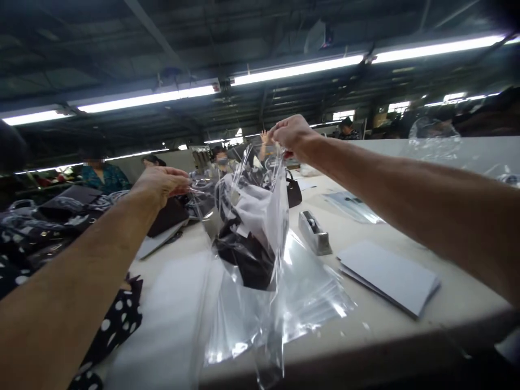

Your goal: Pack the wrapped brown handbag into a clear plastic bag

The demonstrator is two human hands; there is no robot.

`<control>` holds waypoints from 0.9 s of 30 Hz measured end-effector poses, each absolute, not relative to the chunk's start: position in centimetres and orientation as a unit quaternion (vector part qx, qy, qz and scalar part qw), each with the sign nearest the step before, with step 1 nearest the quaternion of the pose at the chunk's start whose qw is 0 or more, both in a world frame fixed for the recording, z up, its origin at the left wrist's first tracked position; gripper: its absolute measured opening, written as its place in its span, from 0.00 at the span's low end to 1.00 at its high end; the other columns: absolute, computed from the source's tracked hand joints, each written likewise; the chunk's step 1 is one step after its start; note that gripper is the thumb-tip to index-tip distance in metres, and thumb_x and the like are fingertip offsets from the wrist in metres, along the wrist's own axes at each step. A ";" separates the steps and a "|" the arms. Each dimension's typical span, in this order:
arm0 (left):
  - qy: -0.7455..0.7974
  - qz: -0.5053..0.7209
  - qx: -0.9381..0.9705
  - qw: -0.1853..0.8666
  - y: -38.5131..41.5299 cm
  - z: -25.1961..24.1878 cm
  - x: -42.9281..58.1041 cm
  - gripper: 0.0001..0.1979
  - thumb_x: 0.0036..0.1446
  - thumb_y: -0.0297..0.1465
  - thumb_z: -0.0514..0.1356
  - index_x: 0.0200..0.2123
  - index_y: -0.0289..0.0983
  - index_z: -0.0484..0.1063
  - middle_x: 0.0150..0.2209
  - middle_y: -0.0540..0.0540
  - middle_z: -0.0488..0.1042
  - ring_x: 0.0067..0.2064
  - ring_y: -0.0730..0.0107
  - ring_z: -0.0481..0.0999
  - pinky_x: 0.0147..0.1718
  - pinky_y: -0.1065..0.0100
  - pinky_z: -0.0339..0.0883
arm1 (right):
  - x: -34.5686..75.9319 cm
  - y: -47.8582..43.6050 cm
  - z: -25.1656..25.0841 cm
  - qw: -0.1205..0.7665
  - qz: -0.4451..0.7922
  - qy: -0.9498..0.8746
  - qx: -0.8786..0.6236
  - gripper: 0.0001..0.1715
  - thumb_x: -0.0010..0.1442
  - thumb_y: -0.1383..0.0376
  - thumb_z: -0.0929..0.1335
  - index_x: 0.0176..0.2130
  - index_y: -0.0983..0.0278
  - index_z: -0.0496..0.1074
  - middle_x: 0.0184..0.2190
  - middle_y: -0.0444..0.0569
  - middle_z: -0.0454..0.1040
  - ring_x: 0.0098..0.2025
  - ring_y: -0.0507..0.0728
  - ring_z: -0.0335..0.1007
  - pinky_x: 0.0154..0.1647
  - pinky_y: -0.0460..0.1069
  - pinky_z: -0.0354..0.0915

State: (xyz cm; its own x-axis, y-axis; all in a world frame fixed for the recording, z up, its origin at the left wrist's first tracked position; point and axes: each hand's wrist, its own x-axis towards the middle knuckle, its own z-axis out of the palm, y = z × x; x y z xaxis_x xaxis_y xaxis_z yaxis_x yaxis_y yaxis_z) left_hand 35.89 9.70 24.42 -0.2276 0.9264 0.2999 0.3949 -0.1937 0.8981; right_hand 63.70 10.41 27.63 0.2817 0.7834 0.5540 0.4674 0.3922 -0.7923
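Both hands are up, holding a clear crinkly plastic bag by its mouth: left hand pinches one edge, right hand pinches the other. A dark brown handbag with white stuffing hangs inside between them, so it looks bagged already; the mouth is open, unsealed. Grey tape dispenser sits on the tabletop below the right hand.

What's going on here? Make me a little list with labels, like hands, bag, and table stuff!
left hand: pinches one top edge of the clear plastic bag
right hand: pinches the other top edge, raised higher
bag: held up above the table, with a dark item wrapped in white paper inside
table: pale worktop
table stuff: grey tape dispenser, stack of white sheets, flat clear plastic bags
nearby: other people across the table
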 end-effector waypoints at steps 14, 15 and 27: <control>0.423 0.416 0.727 0.345 3.0 15.3 45.9 0.08 0.44 0.34 0.62 0.24 0.34 0.71 0.21 0.53 0.68 0.24 0.76 0.67 0.23 0.74 0.62 | 63.0 4.6 19.0 0.350 0.315 -0.768 -0.433 0.39 0.38 0.81 0.68 0.50 0.60 0.70 0.12 0.31 0.63 0.10 0.45 0.56 0.08 0.38 0.54; 0.404 0.410 0.742 0.345 2.4 14.9 46.4 0.08 0.44 0.35 0.62 0.24 0.34 0.72 0.22 0.52 0.69 0.25 0.76 0.67 0.25 0.73 0.62 | 62.9 4.5 18.3 0.318 0.329 -0.783 -0.421 0.36 0.37 0.79 0.69 0.48 0.61 0.72 0.12 0.31 0.64 0.10 0.46 0.58 0.08 0.38 0.54; 0.354 0.619 0.615 0.336 6.7 18.1 43.7 0.24 0.48 0.44 0.61 0.47 0.40 0.66 0.47 0.46 0.69 0.50 0.64 0.68 0.38 0.67 0.70 | 71.3 8.4 25.6 0.522 0.151 -0.645 -0.538 0.09 0.61 0.67 0.66 0.30 0.70 0.70 0.22 0.40 0.68 0.20 0.45 0.63 0.19 0.40 0.62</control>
